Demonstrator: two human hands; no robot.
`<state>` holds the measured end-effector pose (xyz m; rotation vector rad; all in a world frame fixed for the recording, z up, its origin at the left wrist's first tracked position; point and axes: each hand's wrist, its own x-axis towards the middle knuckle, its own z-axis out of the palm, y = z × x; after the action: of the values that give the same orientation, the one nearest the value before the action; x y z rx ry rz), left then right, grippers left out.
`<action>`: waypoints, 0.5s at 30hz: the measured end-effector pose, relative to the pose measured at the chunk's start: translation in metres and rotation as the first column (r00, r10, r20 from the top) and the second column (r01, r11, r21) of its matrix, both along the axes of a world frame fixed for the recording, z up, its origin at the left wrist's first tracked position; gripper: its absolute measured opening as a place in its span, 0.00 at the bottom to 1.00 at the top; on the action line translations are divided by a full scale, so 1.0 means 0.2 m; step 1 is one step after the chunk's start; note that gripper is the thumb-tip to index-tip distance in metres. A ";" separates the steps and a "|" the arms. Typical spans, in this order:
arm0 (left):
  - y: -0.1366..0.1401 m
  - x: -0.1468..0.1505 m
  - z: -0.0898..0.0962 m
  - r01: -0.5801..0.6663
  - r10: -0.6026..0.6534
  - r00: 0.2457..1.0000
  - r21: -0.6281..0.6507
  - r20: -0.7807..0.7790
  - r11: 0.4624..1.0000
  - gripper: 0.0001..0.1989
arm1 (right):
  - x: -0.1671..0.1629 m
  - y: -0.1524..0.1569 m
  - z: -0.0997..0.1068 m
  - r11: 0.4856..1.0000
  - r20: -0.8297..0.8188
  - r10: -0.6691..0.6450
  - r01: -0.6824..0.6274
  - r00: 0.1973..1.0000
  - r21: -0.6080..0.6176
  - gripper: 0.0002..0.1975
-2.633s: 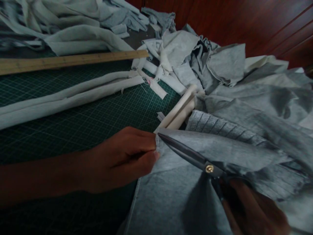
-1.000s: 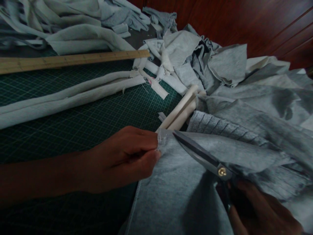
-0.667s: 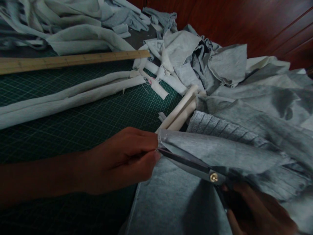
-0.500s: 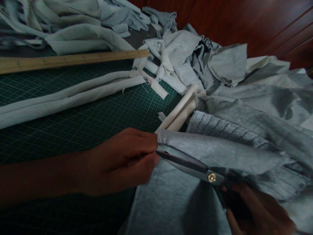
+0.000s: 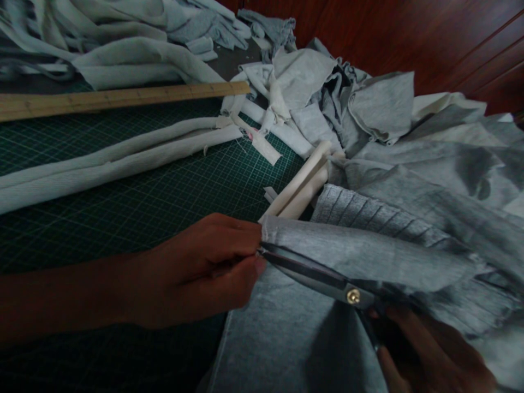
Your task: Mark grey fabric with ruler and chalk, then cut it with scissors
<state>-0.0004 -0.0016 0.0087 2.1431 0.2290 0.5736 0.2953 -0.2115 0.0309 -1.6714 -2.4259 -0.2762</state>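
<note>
My left hand (image 5: 216, 267) is closed in a pinch on the edge of a folded grey fabric (image 5: 352, 240). In my right hand (image 5: 434, 349), at the lower right, is a pair of scissors (image 5: 311, 273) with dark blades and a brass pivot screw. The blades lie along the fabric's edge, nearly closed, with their tips right at my left fingertips. Whether fabric is between the blades near the tips is hard to see. The grey cloth also hangs down below the blades, and a ribbed grey piece (image 5: 380, 218) lies just behind the fold.
A green gridded cutting mat (image 5: 172, 191) lies under long pale fabric strips (image 5: 110, 158) and a wooden ruler (image 5: 123, 99). Rolled cream strips (image 5: 298, 188) sit beyond my left hand. Heaped grey cloth (image 5: 442, 158) spreads along the right, by a reddish wood panel (image 5: 409, 38).
The scissors' blades have come closer together and the tips have drawn slightly left and up at the fabric edge. Both hands are nearly where they were.
</note>
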 end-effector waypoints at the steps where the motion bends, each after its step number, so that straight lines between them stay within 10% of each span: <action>1: 0.00 0.00 0.00 0.033 -0.033 0.999 -0.064 0.001 0.997 0.19 | 0.00 -0.01 0.00 1.000 -0.007 -0.012 0.012 1.000 -0.003 0.11; 15: 0.00 0.00 0.01 0.006 -0.006 1.000 -0.057 0.006 0.998 0.18 | 0.08 -0.08 -0.05 0.998 0.032 -0.037 0.035 0.999 0.051 0.10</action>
<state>0.0004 -0.0019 0.0116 2.0866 0.2331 0.5634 0.3109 -0.2278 0.0205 -1.7036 -2.3939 -0.3696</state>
